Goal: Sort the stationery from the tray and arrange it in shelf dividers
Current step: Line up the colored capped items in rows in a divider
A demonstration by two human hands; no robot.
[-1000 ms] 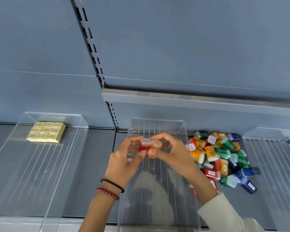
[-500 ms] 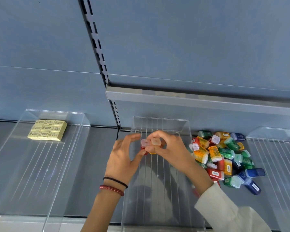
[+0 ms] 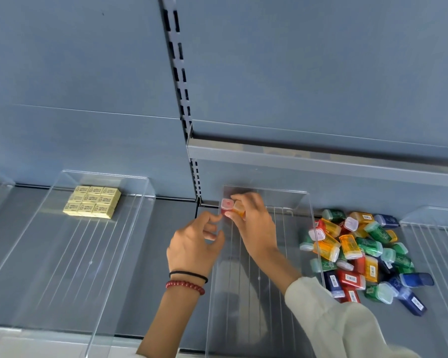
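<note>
A red box with a white lid [image 3: 226, 204] and an orange box [image 3: 239, 210] stand side by side at the back left corner of the clear middle divider [image 3: 287, 198]. My right hand [image 3: 255, 226] pinches the orange box between thumb and fingers. My left hand [image 3: 195, 245] hovers just left of the red box with its fingers loosely curled and its index tip close to the box; it holds nothing. A loose pile of red, orange, green and blue boxes [image 3: 352, 251] lies on the shelf to the right of the divider.
A block of yellow erasers [image 3: 92, 205] sits at the back of the clear left divider [image 3: 140, 187]. Another clear divider [image 3: 429, 218] stands right of the pile. A grey shelf rail [image 3: 321, 161] overhangs the back. A slotted upright [image 3: 181, 81] runs up the wall.
Both hands carried the red and orange boxes away from me to the divider's back left corner. My left hand has let go of the red box and drawn back a little.
</note>
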